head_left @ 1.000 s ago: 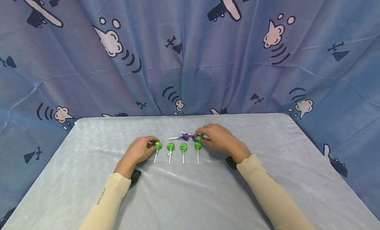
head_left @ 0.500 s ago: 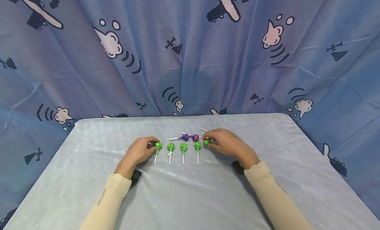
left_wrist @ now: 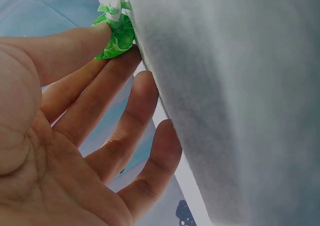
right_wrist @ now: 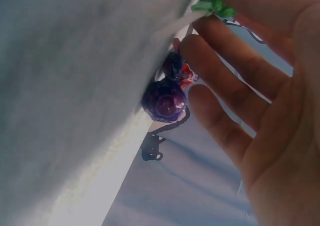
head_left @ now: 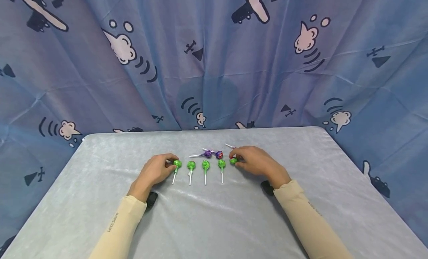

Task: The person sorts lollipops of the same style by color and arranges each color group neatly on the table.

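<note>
My left hand (head_left: 155, 171) pinches the leftmost green lollipop (head_left: 177, 164) by its wrapped head; in the left wrist view, thumb and fingertips press on the green wrapper (left_wrist: 120, 38). Several green lollipops lie in a row to its right, among them one in the middle (head_left: 205, 165) and one at the right (head_left: 221, 164), sticks toward me. My right hand (head_left: 257, 161) holds another green lollipop (head_left: 233, 161) between thumb and fingers at the row's right end. A white stick (head_left: 229, 145) juts out beyond these fingers; its other end is hidden.
Behind the row, two purple lollipops, one at the left (head_left: 208, 154) and one at the right (head_left: 219, 155), lie close together. A grey-white cloth covers the table (head_left: 207, 222). A blue patterned curtain (head_left: 214, 65) hangs at its far edge.
My right hand has moved right with the green lollipop, away from the purple ones, and is now nearly still. A white stick shows beyond its fingers. My left hand stays in place.
</note>
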A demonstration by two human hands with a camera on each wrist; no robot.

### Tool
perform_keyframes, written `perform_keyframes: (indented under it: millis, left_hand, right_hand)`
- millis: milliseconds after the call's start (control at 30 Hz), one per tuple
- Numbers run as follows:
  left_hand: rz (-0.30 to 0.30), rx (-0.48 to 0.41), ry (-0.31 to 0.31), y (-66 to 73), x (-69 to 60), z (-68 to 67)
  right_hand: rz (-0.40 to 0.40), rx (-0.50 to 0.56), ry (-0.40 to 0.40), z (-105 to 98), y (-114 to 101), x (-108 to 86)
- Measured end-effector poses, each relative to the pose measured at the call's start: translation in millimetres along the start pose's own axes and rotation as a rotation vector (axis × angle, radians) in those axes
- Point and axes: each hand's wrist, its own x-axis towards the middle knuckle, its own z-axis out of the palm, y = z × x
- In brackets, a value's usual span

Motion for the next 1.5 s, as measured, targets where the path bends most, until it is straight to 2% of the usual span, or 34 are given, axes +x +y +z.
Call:
perform_keyframes:
  millis: [267, 433, 733, 900, 1167, 1500]
  left_hand:
    - [-0.005, 0.002, 0.002, 1.2, -0.3, 0.1]
    - [-0.003, 0.0, -0.001, 1.2, -0.1, 1.4]
    - [0.016, -0.003, 0.006, 0.6, 0.5, 1.8]
    - [0.016, 0.004, 0.017, 1.2, -0.8, 1.4]
    - [0.002, 0.003, 0.001, 0.5, -0.6, 0.6]
    - [0.003, -0.003, -0.002, 0.7, -1.6, 0.6]
  right_hand:
    - [0.036, -0.002, -0.028, 2.8, 1.6, 1.5]
    - [0.057, 0.005, -0.017, 3.6, 3.6, 0.2]
    - [0.007, 0.077, -0.028, 1.1, 6.2, 0.1]
    - [0.016, 0.095, -0.031, 1.9, 7.5, 1.3]
    - [0.018, 0.1, -0.028, 1.3, 9.6, 0.6]
    - [0.077, 0.08, -0.017, 0.5, 7.2, 1.9]
